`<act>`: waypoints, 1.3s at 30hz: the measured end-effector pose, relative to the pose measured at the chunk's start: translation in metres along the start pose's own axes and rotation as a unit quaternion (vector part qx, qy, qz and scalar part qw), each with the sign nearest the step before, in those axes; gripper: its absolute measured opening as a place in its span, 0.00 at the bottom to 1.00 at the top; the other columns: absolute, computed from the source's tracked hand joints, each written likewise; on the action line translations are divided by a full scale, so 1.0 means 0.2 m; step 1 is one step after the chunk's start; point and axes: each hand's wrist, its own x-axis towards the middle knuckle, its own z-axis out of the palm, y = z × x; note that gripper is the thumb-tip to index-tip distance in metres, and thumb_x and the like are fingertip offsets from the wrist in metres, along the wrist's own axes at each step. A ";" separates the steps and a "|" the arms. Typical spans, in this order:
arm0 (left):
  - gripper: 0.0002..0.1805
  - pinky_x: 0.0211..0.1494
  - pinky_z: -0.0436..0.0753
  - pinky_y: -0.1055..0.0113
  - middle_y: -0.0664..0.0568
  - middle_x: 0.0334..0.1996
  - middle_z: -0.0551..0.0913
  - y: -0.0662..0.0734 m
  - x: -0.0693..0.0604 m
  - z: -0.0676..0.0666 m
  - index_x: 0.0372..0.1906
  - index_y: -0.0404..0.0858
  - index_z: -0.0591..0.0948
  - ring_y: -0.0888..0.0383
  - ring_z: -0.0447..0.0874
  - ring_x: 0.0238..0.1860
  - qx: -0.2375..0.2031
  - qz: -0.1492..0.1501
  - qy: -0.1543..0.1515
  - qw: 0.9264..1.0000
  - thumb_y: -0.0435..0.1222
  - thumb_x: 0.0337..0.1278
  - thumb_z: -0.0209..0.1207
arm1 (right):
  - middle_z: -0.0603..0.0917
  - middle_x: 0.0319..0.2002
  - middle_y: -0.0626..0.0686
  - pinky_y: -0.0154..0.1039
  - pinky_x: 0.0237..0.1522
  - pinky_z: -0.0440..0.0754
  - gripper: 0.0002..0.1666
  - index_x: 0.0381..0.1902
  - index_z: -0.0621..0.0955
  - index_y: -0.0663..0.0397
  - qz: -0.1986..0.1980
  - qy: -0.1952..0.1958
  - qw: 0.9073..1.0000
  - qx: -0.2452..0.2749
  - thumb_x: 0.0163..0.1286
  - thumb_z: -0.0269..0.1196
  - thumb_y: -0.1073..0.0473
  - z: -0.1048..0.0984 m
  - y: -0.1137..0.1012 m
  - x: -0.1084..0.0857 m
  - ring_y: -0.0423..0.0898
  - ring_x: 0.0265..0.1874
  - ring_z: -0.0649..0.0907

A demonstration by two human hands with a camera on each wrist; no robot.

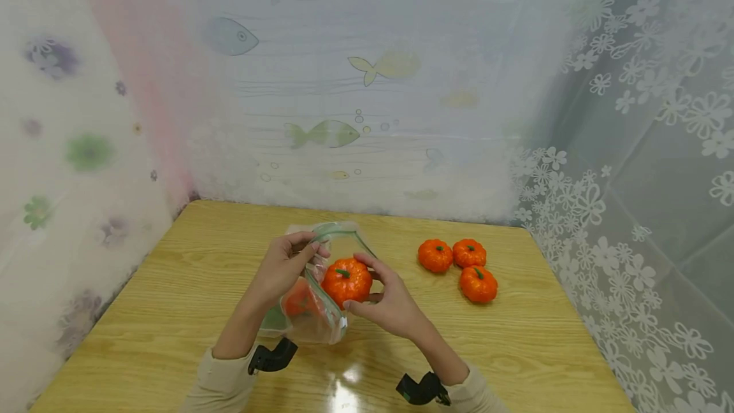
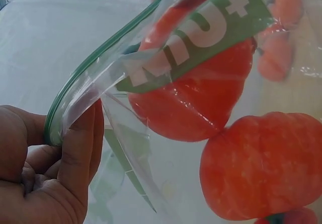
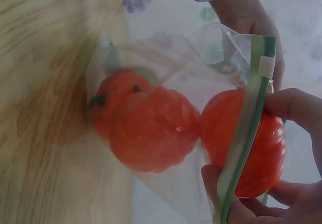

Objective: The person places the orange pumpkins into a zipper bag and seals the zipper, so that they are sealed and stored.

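In the head view, my left hand point(image 1: 287, 266) pinches the clear bag point(image 1: 315, 331) by its rim, seemingly to spread the mouth, while my right hand point(image 1: 391, 298) grips a pumpkin point(image 1: 347, 282) there. Left wrist view: my fingers hold the green seal point(image 2: 83, 68). Right wrist view: bagged pumpkins point(image 3: 153, 131) probably steady it.

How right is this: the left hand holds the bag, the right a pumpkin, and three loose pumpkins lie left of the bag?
Not quite: the head view shows the loose pumpkins right of the bag. The left hand holds it, the right hand a pumpkin.
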 end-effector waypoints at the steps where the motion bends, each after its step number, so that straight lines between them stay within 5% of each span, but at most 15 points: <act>1: 0.16 0.36 0.86 0.70 0.38 0.43 0.85 0.00 0.00 0.00 0.59 0.26 0.79 0.59 0.85 0.37 0.003 0.000 -0.001 1.000 0.33 0.78 0.51 | 0.69 0.71 0.56 0.42 0.51 0.88 0.47 0.76 0.65 0.51 -0.001 0.000 1.000 -0.003 0.63 0.73 0.65 0.00 0.00 0.00 0.59 0.64 0.74; 12: 0.14 0.41 0.87 0.70 0.37 0.41 0.86 0.01 0.01 0.01 0.55 0.25 0.80 0.60 0.86 0.36 0.025 0.027 -0.002 0.999 0.31 0.78 0.50 | 0.71 0.71 0.54 0.42 0.49 0.89 0.46 0.75 0.67 0.49 0.005 0.005 0.999 -0.035 0.63 0.74 0.62 0.01 -0.01 0.00 0.58 0.63 0.75; 22: 0.15 0.38 0.86 0.71 0.37 0.42 0.86 0.05 0.03 0.02 0.58 0.25 0.79 0.62 0.86 0.35 0.022 0.022 -0.001 1.000 0.31 0.78 0.51 | 0.68 0.69 0.57 0.42 0.49 0.89 0.44 0.74 0.68 0.50 -0.011 0.015 0.998 -0.055 0.63 0.74 0.61 0.02 -0.05 0.01 0.57 0.64 0.72; 32: 0.18 0.40 0.88 0.71 0.36 0.42 0.86 0.08 0.04 0.02 0.63 0.24 0.76 0.62 0.87 0.36 0.016 0.024 0.000 1.000 0.30 0.78 0.51 | 0.64 0.73 0.56 0.42 0.51 0.88 0.46 0.78 0.62 0.51 -0.014 -0.032 0.999 -0.039 0.67 0.70 0.65 -0.01 -0.10 -0.01 0.57 0.66 0.73; 39: 0.16 0.38 0.89 0.69 0.35 0.41 0.86 0.10 0.03 0.02 0.59 0.24 0.78 0.61 0.87 0.33 0.000 0.024 -0.004 1.000 0.30 0.77 0.51 | 0.66 0.71 0.55 0.41 0.50 0.89 0.46 0.77 0.65 0.52 -0.014 -0.017 0.998 -0.061 0.65 0.71 0.65 -0.01 -0.14 -0.01 0.55 0.64 0.75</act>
